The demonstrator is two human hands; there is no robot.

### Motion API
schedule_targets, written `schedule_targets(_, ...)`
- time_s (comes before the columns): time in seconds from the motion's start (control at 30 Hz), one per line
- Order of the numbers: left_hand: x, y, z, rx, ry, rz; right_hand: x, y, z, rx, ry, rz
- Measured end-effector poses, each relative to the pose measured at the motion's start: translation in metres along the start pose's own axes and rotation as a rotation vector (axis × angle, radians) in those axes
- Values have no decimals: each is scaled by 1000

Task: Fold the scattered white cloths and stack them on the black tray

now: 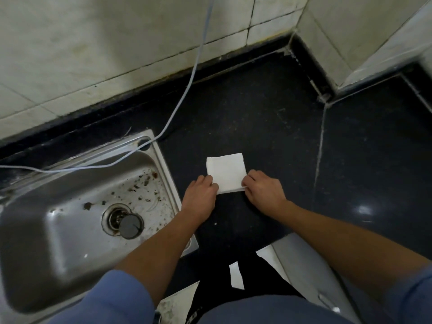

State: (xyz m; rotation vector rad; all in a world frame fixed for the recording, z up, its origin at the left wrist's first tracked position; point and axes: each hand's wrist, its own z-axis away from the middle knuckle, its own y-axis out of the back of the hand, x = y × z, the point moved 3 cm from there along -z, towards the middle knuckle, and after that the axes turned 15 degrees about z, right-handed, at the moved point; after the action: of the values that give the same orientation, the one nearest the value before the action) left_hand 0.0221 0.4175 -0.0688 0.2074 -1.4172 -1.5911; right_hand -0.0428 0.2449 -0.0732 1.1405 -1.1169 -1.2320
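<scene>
- Cloth (pixel 226 171), folded square, lies on the black counter (pixel 257 108), sink (pixel 167 169) at its nine o'clock.
- Left hand (pixel 201 195) and right hand (pixel 264 192), apart, pinch its near corners.
- Folding step, I'd judge; next needs the tray, unseen.

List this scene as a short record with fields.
cloth: white, folded square, flat on the black counter
left-hand grip: pinches its near left corner
right-hand grip: pinches its near right corner
sink: left of the cloth, dirty, cable crosses its far rim
black tray: not in view
</scene>
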Motion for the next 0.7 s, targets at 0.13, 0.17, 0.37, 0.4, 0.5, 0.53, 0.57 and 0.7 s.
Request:
schedule_targets(0.13,0,-6,4,47,-24,-19,6,-10,11,-26,58,1)
schedule_targets(0.17,1,-5,5,65,-32,-11,9,-9,12,-21,76,0)
schedule_targets(0.37,3,17,-14,62,-19,-13,13,8,-25,-108,108,88)
schedule_targets(0.4,1,18,-18,1,26,-20,10,6,-32,-191,131,117)
schedule_targets(0.5,-6,17,-24,-123,114,-79,14,2,-42,-346,175,220)
schedule_targets(0.53,-8,16,-25,-133,122,-81,18,2,-43,-366,174,234)
schedule_targets(0.57,-8,15,-26,-140,130,-73,21,4,-43,-385,178,243)
schedule_targets(0.7,-7,15,-27,-106,141,-36,18,17,-57,-366,174,265)
